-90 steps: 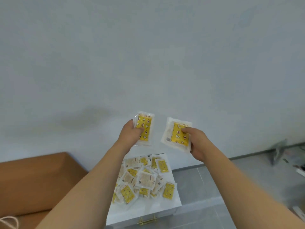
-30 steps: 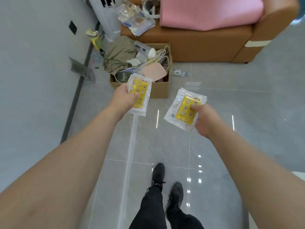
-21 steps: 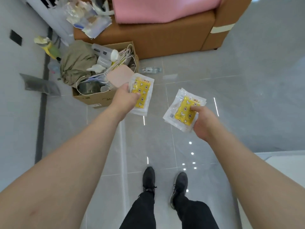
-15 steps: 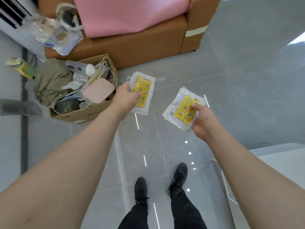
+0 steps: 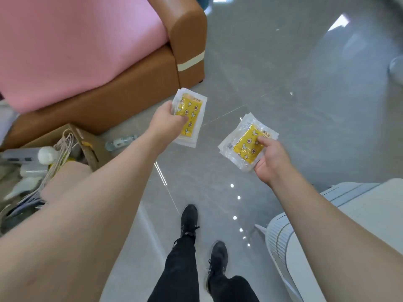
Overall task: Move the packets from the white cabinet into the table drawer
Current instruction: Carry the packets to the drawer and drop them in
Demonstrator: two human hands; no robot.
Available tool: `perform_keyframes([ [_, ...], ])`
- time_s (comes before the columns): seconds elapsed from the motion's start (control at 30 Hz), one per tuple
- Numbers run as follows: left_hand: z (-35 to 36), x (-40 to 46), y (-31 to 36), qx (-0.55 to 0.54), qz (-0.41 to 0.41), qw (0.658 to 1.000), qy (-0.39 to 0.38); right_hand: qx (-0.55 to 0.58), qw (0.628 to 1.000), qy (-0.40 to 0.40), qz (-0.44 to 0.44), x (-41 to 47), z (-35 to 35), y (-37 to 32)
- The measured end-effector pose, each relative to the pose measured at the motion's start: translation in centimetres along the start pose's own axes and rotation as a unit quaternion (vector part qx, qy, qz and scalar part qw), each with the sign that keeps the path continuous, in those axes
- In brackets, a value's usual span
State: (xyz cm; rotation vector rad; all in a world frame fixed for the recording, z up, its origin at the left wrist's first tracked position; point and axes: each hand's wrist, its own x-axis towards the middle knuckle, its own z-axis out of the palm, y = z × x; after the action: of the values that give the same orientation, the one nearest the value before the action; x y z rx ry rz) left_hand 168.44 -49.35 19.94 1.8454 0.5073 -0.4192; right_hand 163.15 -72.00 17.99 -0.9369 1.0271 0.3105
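Above grey floor [image 5: 272, 73], hands [image 5: 166, 123] grip packets [image 5: 189, 117].

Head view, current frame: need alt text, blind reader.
Seen from above, a person's left hand and right hand each grip a small stack of clear plastic packets with yellow patterned inserts over a glossy grey tiled floor. A brown sofa with a pink cushion and a cluttered cardboard box sit left.

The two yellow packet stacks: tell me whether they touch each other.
Apart. The head view shows bare grey floor between the left hand's packets and the right hand's packets; each hand grips its own stack.
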Motion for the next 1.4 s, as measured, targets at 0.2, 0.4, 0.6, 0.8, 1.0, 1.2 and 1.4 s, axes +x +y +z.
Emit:
perform_keyframes([
  [0.2,5.9,7.1,7.4,0.032,0.016,0.998,-0.055,0.044,0.998,0.043,-0.019,4.1,-0.3,-7.9],
  [0.4,15.1,13.1,15.0,0.071,0.024,0.993,-0.087,0.089,0.992,0.082,-0.028,8.7,-4.0,-17.1],
  [0.6,24.8,17.6,23.1,0.101,0.041,0.988,-0.112,0.123,0.986,0.111,-0.021,13.4,-8.0,-26.7],
  [0.8,32.7,22.3,31.3,0.120,0.068,0.978,-0.156,0.181,0.976,0.109,-0.043,17.3,-10.1,-35.0],
  [1.0,40.2,28.9,38.4,0.156,0.089,0.966,-0.187,0.242,0.958,0.140,-0.065,21.6,-11.3,-42.8],
  [1.2,49.0,31.8,44.9,0.184,0.119,0.948,-0.229,0.292,0.939,0.173,-0.056,24.7,-14.9,-50.2],
  [1.4,60.5,32.8,49.6,0.208,0.135,0.934,-0.258,0.320,0.926,0.191,-0.067,28.1,-22.0,-56.6],
])
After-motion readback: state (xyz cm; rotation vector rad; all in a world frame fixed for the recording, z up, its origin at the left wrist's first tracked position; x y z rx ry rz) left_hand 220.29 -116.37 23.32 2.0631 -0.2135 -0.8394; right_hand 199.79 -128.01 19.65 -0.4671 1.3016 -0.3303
